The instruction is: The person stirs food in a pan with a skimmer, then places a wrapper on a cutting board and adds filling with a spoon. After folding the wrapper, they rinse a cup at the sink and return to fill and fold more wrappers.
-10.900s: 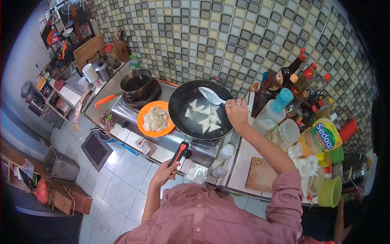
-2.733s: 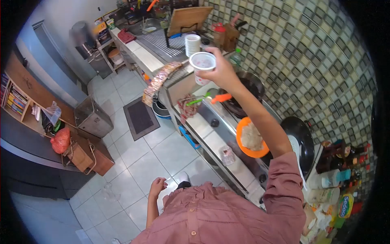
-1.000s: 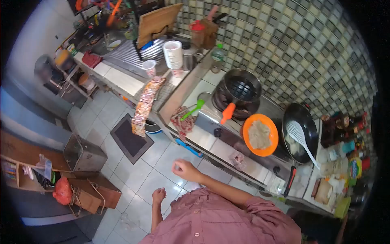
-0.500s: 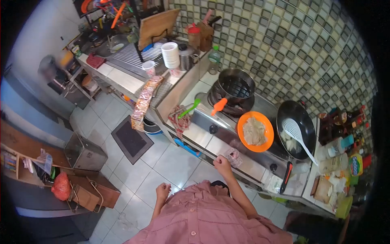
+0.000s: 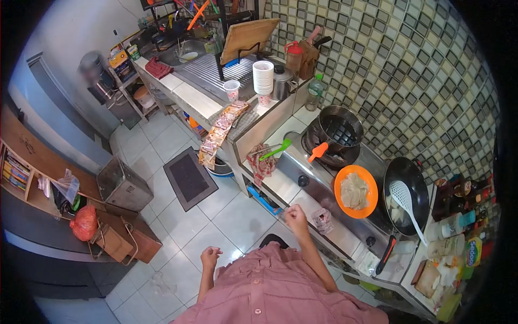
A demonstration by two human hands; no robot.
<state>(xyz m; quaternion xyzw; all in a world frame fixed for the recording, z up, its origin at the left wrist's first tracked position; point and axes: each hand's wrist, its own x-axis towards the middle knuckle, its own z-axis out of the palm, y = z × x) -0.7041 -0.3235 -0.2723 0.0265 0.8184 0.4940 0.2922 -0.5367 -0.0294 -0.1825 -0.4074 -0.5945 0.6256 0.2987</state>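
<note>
My left hand (image 5: 211, 257) hangs over the tiled floor in front of my shirt, its fingers loosely bent and a little apart, with nothing visible in them. At the counter's front edge, my right hand (image 5: 295, 217) has its fingers curled together; I see no object in it. A crumpled clear plastic wrapper (image 5: 322, 220) lies on the counter just beside that hand. Farther back, an orange plate (image 5: 371, 205) holds pale, flat food pieces (image 5: 354, 191). Right of it is a black wok (image 5: 418, 178) with a white slotted spoon (image 5: 403, 195) resting in it.
A dark pot (image 5: 341, 129) sits on the stove near an orange spatula (image 5: 318, 152) and a green utensil (image 5: 276, 150). A sachet strip (image 5: 222, 135) hangs off the counter corner by stacked cups (image 5: 263, 78). Jars (image 5: 445, 247) crowd the right. A dark mat (image 5: 190, 178) lies on the floor.
My view has swung left, so the counter and stove sit farther right in it. My left hand's fingers look slightly more extended; my right hand stays curled near the counter edge.
</note>
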